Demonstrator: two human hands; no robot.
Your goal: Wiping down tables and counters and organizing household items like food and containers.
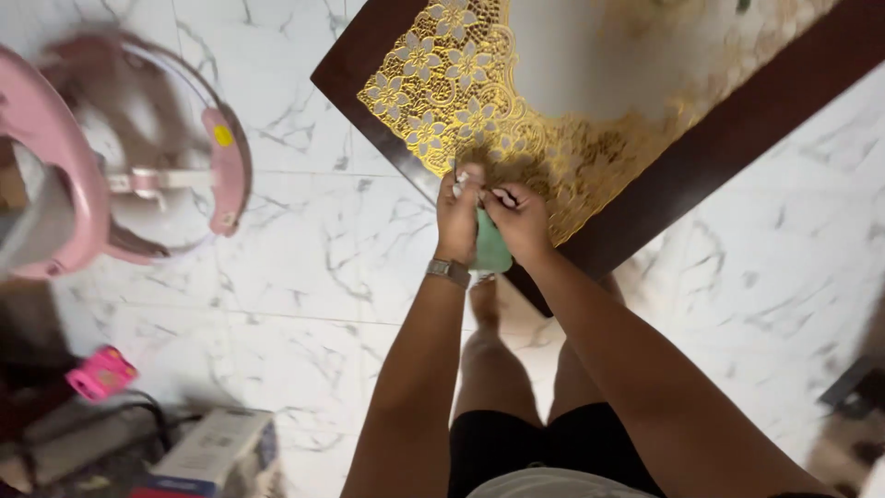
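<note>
Both hands meet at the table (728, 138) edge: the left hand (458, 219) and right hand (519, 221) are closed together around a green cloth (491, 249) bunched between their palms. The gold mat (461, 92) lies just beyond the fingers; wiping looks barely begun, judging by the bunched cloth.

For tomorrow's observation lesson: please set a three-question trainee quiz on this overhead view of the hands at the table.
1. True or false: both hands grip the green cloth.
2. Which wrist bears the wristwatch?
3. The gold lace cover lies on: A) the dark table, B) the marble floor, C) the pink ring seat.

Key: 1 true: left hand and right hand meet on it. 2 left. 3 A.
</note>
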